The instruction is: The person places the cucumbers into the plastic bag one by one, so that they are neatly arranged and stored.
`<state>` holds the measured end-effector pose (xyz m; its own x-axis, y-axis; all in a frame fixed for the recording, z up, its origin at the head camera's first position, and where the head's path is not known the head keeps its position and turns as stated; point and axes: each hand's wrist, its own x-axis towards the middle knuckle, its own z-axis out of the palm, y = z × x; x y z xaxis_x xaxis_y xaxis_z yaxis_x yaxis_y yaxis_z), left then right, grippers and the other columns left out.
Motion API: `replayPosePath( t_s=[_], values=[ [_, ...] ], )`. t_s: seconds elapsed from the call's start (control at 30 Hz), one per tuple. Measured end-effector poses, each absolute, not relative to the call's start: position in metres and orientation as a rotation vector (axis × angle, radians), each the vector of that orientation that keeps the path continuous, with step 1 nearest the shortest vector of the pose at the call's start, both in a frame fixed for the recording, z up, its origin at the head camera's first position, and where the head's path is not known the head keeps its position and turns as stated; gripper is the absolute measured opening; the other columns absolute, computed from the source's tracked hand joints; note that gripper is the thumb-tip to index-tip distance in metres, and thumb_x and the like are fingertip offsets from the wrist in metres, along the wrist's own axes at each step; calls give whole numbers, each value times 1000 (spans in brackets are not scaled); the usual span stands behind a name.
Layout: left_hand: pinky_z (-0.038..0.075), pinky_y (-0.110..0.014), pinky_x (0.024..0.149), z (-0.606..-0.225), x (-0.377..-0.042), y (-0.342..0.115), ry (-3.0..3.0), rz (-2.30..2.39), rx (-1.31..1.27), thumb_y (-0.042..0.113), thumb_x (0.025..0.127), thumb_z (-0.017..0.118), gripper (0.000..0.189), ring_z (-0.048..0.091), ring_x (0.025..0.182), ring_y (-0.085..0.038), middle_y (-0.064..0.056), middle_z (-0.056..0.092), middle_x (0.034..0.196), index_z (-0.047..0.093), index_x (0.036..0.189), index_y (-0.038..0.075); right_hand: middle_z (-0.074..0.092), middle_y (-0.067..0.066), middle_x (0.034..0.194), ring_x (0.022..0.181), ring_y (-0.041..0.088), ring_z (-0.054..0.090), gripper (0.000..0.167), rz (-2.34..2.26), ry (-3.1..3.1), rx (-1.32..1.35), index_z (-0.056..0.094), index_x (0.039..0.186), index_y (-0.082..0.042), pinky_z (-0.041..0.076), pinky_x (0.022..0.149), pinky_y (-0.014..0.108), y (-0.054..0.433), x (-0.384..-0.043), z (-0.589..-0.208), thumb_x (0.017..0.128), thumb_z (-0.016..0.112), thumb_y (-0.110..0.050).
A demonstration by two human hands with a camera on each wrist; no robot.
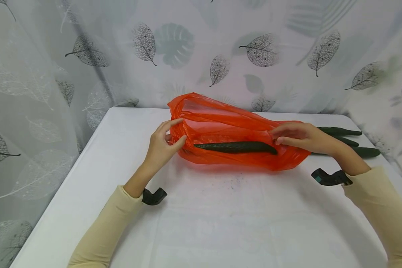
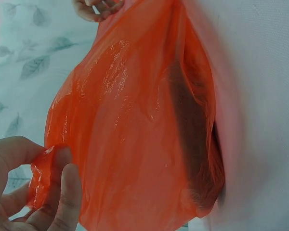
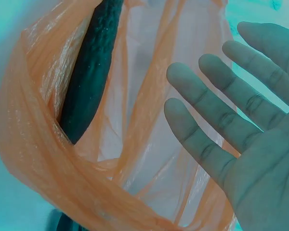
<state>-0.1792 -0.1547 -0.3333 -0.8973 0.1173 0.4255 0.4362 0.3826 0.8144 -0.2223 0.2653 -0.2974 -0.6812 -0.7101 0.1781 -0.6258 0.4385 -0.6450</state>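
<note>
Our cucumber (image 1: 236,147) lies inside the red bag (image 1: 231,158), with our left hand (image 1: 162,144) pinching some plastic and our right hand's (image 1: 296,137) fingers apart, holding nothing. We'd pinch lightly so the thin plastic doesn't tear, minding the other cucumbers (image 1: 366,152) alongside.

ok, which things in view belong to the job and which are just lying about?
In the job:
red bag, pinched by the left hand
cucumber inside it
three loose cucumbers at right, probably

Just there:
white table
leaf-print backdrop
</note>
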Motion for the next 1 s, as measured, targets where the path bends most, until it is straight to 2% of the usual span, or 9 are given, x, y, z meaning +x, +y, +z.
replayPosePath(
  t_s=[0.2, 0.37, 0.63, 1.0],
  values=[
    [58, -44, 78, -334, -180, -154, -2346, -1532, -498, 6, 89, 68, 46, 69, 92, -37, -16, 53, 133, 55, 133, 2, 68, 4, 103, 93, 9, 65, 31, -1085, 2609, -1103, 64, 121, -2, 49, 82, 13, 277, -216, -300, 91, 61, 6],
    [58, -44, 77, -334, -181, -155, -2347, -1530, -504, 6, 89, 68, 47, 69, 91, -36, -16, 52, 133, 55, 134, 3, 69, 2, 98, 92, 10, 65, 27, -1075, 2676, -1022, 66, 118, -3, 50, 79, 13, 289, -212, -301, 92, 61, 3],
    [57, -44, 78, -334, -182, -156, -2343, -1531, -505, 6, 89, 68, 47, 69, 93, -37, -15, 52, 133, 55, 134, 2, 71, 2, 103, 93, 7, 68, 30, -1335, 2558, -1028, 64, 114, 7, 54, 77, 18, 309, -210, -304, 85, 61, 17],
    [57, -45, 79, -335, -181, -155, -2345, -1549, -506, 6, 89, 68, 48, 68, 97, -37, -16, 52, 134, 55, 134, 4, 71, 13, 99, 92, 16, 69, 28, -1587, 2330, -1069, 60, 113, 15, 53, 83, 20, 335, -211, -315, 88, 50, 23]
  ],
)
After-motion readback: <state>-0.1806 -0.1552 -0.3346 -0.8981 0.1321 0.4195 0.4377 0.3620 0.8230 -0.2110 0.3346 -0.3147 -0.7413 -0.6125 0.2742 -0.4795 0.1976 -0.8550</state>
